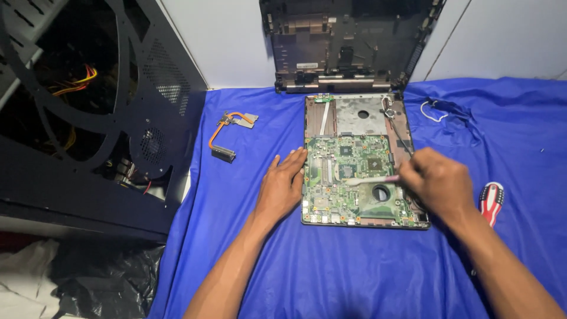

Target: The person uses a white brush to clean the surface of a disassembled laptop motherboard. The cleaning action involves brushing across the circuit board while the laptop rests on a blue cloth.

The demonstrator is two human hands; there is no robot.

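A laptop base with its green motherboard (331,195) exposed lies on a blue cloth (331,272). My left hand (282,188) rests flat, fingers apart, on the cloth against the board's left edge. My right hand (434,180) is closed around a small pale brush (369,181) whose tip touches the middle of the board near a chip. The laptop's lid shell (348,41) stands upright against the wall behind.
A copper heat pipe with its sink (227,136) lies left of the laptop. A red and white screwdriver (491,201) sits at the right. A white cable (434,111) lies further back. A black computer case (88,112) with its side open fills the left.
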